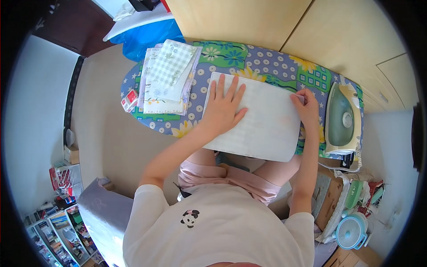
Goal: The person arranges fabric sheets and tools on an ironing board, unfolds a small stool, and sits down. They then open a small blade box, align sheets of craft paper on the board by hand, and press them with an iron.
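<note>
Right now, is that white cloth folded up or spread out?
Spread out: the white cloth lies broad and flat under the left hand, with the right hand at a corner. I can't tell if it's doubled.

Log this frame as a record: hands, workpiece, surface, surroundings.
left hand: flat on workpiece, fingers spread
right hand: fingertips at workpiece's far right corner; grip unclear
workpiece: white fabric piece, spread out
surface: floral ironing board
image left: patterned fabric stack, small red-and-white box
image right: iron
</note>
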